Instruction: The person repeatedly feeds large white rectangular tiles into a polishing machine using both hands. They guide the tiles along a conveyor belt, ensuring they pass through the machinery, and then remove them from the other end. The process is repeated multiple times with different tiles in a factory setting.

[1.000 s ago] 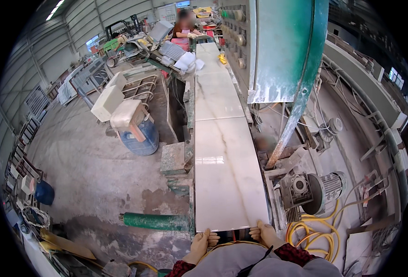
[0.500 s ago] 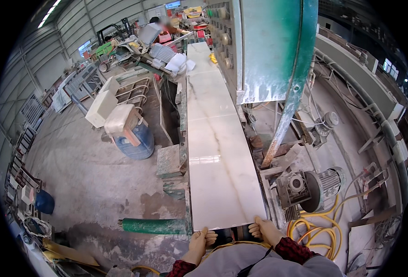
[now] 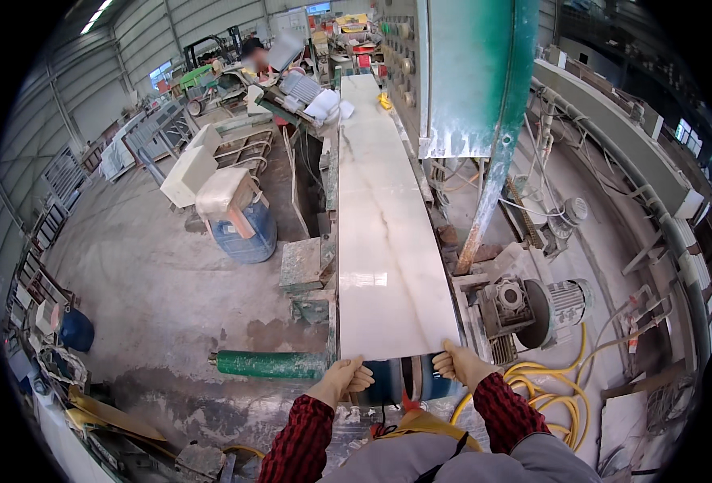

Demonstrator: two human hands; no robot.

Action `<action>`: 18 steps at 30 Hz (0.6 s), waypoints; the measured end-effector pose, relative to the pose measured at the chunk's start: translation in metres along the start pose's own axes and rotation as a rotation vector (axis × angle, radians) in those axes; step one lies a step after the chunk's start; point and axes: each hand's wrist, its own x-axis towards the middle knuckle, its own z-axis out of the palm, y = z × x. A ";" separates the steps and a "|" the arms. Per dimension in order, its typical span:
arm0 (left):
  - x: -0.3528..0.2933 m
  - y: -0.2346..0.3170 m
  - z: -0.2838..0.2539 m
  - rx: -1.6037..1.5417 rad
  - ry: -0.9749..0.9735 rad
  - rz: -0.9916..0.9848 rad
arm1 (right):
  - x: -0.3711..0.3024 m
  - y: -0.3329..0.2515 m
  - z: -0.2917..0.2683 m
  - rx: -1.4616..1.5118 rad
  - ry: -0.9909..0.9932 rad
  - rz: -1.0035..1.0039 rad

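A long row of polished white marble slabs (image 3: 384, 209) with a tan vein runs away from me on a narrow conveyor. My left hand (image 3: 341, 381), in a pale glove, is closed at the near left corner of the closest slab, fingers curled and pointing inward. At the near right corner my right hand (image 3: 462, 366), gloved alike, is closed on the edge with its fingers curled. Below the slab's near edge shows a dark blue roller (image 3: 384, 382) between my hands. The undersides of both grips are hidden.
On the left are a green roller (image 3: 271, 364), a blue drum (image 3: 245, 235) and white blocks (image 3: 188, 175). A green-and-white machine cabinet (image 3: 469, 80) overhangs the right side. Motors (image 3: 569, 310) and a coiled yellow hose (image 3: 561, 402) lie right. A person (image 3: 253, 55) is far back.
My view has shifted, so the slab and conveyor sit higher in the picture. Both hands stay at the near corners, with more forearm and more of the blue roller showing.
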 end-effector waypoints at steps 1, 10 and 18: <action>-0.001 -0.002 -0.003 0.045 0.001 0.012 | -0.001 0.010 0.001 -0.071 0.080 -0.097; -0.115 -0.188 -0.065 -0.345 0.320 0.290 | -0.034 0.146 0.023 -0.451 0.119 -0.160; -0.392 -0.375 -0.120 0.063 1.741 0.502 | -0.038 0.150 0.050 -0.700 0.030 -0.158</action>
